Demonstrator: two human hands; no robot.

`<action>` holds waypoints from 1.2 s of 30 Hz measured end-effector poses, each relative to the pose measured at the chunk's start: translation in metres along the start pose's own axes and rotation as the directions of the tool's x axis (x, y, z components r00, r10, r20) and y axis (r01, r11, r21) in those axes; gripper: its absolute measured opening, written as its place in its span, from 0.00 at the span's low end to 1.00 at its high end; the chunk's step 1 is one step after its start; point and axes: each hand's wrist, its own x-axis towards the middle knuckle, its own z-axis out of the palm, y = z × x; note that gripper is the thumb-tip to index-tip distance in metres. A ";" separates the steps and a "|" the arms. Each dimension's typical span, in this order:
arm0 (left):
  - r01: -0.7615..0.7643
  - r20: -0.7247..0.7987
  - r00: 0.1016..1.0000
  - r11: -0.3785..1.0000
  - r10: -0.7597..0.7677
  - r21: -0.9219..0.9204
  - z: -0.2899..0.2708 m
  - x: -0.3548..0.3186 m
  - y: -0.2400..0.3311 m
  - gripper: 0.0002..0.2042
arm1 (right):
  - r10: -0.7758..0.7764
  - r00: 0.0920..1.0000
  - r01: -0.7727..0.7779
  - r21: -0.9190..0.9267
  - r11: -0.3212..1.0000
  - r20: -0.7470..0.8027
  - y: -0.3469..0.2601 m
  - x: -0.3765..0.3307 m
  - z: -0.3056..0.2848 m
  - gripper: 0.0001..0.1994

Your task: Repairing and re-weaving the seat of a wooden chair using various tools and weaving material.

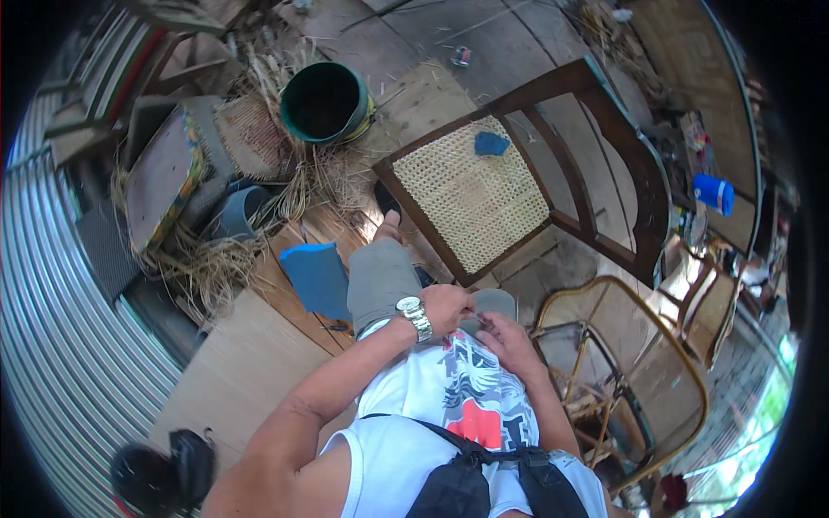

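Note:
My left hand, with a silver wristwatch, is curled shut over my lap, close to the near corner of a dark wooden chair that lies tilted in front of me. My right hand lies just beside it, fingertips pointing at the left hand's fingers. Whether either hand pinches anything is too small to see. The chair's woven cane seat faces up, and a small blue cloth rests on it. My knee in grey shorts is left of the hands.
A green bucket stands among dry straw at the back. A blue sheet lies on the plank floor. A rattan chair frame is at right, a blue cup beyond it, and corrugated metal at left.

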 end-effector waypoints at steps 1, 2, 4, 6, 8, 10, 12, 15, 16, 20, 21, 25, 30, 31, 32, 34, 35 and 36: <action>-0.014 0.028 0.999 1.000 0.014 -0.001 -0.010 -0.001 -0.004 0.08 | 0.021 1.000 -0.021 0.014 1.000 -0.019 -0.009 -0.002 0.002 0.19; -0.036 0.055 0.998 0.998 0.039 -0.049 -0.021 -0.004 -0.006 0.08 | -0.013 0.999 0.011 -0.049 0.999 -0.040 -0.015 -0.005 0.002 0.14; -0.064 0.092 0.993 0.994 0.072 -0.090 -0.039 -0.006 -0.012 0.09 | -0.018 0.993 0.006 -0.099 0.995 -0.115 -0.029 -0.015 0.001 0.06; -0.052 -0.130 0.991 0.983 0.029 -0.178 -0.048 -0.001 -0.023 0.11 | 0.044 0.982 -0.066 -0.117 0.991 -0.181 -0.018 -0.038 -0.005 0.07; -0.002 -0.118 0.993 0.997 -0.008 -0.082 -0.050 0.002 -0.043 0.11 | 0.095 0.974 -0.134 -0.188 0.973 -0.204 0.015 -0.071 -0.015 0.08; 0.144 0.060 0.988 0.989 -0.145 0.014 -0.049 0.009 -0.059 0.20 | 0.240 0.965 -0.262 -0.327 0.908 -0.106 0.081 -0.110 -0.028 0.10; 0.203 0.237 0.945 0.973 -0.225 0.114 -0.025 0.014 -0.062 0.29 | 0.474 0.880 -0.418 -0.500 0.758 -0.017 0.149 -0.141 -0.041 0.11; 0.254 0.387 0.847 0.918 -0.363 0.305 0.040 0.016 -0.095 0.41 | 0.684 0.723 -0.562 -0.662 0.497 -0.100 0.182 -0.122 -0.067 0.11; 0.221 0.421 0.827 0.904 -0.373 0.366 0.058 0.017 -0.099 0.45 | 0.555 0.814 -0.530 -0.609 0.591 -0.170 0.227 -0.126 -0.076 0.11; 0.259 0.615 0.677 0.913 -0.404 0.314 0.042 0.021 -0.050 0.48 | 0.239 0.880 -0.292 -0.071 0.954 -0.410 0.260 -0.090 -0.090 0.11; 0.289 0.627 0.678 0.923 -0.384 0.252 0.020 0.012 -0.021 0.46 | 0.210 0.865 -0.155 0.155 0.976 -0.455 0.233 -0.076 -0.086 0.13; 0.208 0.466 0.856 0.974 -0.225 0.087 0.008 -0.049 -0.050 0.30 | 0.133 0.953 -0.036 0.334 0.942 -0.272 0.159 -0.018 -0.082 0.13; 0.246 0.630 0.713 0.952 -0.307 0.185 -0.011 -0.040 -0.071 0.27 | 0.198 0.937 0.046 0.663 0.747 -0.289 0.152 0.018 -0.040 0.11; 0.256 0.642 0.696 0.947 -0.321 0.195 -0.007 -0.047 -0.103 0.27 | 0.236 0.921 0.051 0.696 0.716 -0.309 0.154 0.032 -0.031 0.11; 0.166 0.664 0.721 0.980 -0.199 0.112 -0.003 -0.060 -0.141 0.26 | 0.233 0.924 0.063 0.724 0.687 -0.302 0.162 0.051 -0.021 0.11; 0.111 0.727 0.661 0.982 -0.188 0.153 -0.001 -0.065 -0.184 0.23 | 0.264 0.896 0.057 0.682 0.729 -0.357 0.168 0.087 -0.011 0.10; 0.148 0.744 0.638 0.979 -0.200 0.137 0.002 -0.057 -0.184 0.23 | 0.289 0.863 0.037 0.622 0.782 -0.414 0.173 0.093 -0.005 0.10; 0.165 0.819 0.550 0.982 -0.167 0.089 -0.006 -0.037 -0.174 0.23 | 0.246 0.832 0.074 0.540 0.838 -0.497 0.184 0.101 -0.001 0.10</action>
